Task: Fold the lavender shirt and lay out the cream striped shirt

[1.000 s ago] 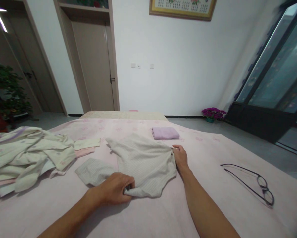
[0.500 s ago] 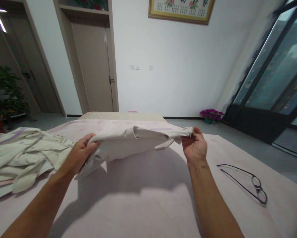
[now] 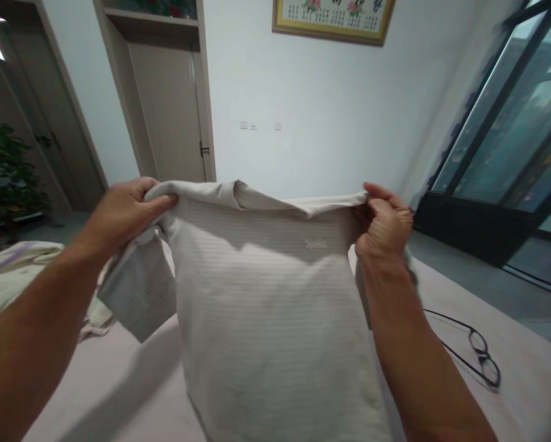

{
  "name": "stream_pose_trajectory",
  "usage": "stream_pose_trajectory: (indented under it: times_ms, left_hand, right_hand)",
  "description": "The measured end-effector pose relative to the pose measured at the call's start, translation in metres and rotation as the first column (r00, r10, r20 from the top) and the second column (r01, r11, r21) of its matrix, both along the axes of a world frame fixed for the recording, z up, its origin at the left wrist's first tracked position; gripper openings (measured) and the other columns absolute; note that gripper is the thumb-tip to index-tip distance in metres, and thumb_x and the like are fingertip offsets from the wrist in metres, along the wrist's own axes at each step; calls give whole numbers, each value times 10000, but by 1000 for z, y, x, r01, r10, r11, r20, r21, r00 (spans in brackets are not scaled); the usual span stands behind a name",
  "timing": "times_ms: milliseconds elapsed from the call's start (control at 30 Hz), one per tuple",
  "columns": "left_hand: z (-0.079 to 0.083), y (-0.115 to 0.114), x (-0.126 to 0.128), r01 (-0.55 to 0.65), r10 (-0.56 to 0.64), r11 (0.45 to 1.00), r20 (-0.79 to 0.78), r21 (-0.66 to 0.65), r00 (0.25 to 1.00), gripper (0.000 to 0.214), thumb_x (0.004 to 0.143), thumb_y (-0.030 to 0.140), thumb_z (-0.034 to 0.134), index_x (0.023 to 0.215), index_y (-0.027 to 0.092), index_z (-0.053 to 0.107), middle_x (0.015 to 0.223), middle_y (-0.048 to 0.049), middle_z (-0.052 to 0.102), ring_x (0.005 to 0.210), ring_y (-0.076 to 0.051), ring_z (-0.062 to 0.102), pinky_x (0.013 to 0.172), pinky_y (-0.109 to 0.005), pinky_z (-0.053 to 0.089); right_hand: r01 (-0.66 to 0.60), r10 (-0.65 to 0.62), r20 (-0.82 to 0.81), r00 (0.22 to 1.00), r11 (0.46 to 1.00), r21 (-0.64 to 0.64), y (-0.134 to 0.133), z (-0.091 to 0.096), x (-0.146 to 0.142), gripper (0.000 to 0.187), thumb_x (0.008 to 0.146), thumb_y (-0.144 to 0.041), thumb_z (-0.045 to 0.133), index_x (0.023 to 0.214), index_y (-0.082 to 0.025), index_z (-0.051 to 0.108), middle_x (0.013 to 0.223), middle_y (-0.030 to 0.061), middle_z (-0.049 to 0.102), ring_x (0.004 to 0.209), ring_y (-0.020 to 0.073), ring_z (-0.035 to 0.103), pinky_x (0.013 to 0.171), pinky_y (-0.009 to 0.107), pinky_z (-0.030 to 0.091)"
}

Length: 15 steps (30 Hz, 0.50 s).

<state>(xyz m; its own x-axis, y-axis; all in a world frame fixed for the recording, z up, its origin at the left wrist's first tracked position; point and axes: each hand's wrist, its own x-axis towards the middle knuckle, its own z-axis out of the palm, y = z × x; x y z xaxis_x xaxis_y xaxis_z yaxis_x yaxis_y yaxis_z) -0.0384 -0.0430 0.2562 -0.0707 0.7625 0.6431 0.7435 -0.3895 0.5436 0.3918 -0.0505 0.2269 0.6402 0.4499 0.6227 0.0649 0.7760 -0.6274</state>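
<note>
Framed Chinese characters (image 3: 333, 18) hang behind the lettered shirt (image 3: 275, 319).

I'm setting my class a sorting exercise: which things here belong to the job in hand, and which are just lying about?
In the job:
pale grey striped cloth shirt, held up by left hand and right hand
probably the crumpled heap of cream cloth, though unheld

Lying about or background:
thin dark-framed eyeglasses
leafy green plant
gold-framed rectangular picture

The shirt (image 3: 275, 319) blocks the middle, with free room above.
</note>
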Motion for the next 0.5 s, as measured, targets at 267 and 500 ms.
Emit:
stream_pose_trajectory:
  times_ms: [267,500]
  left_hand:
    - [-137,89,19,-266,93,928,-528,-261,844,410,896,309,629,1272,146,610,1219,-176,655,1066,-339,646,906,-483,504]
    - [-234,68,58,100,-240,955,-527,-280,815,363,968,289,499,1286,155,613,1299,-129,636,1188,-255,608,1064,-386,448]
  right_hand:
    - [222,209,449,869,647,-730,94,-144,-2,512,749,-185,548,1247,-144,660,1065,79,743,961,188,675,857,307,520]
    - [571,229,700,676,437,-695,60,-215,33,520,823,-189,532,1334,-140,610,1329,174,614,1247,307,542,1055,412,385]
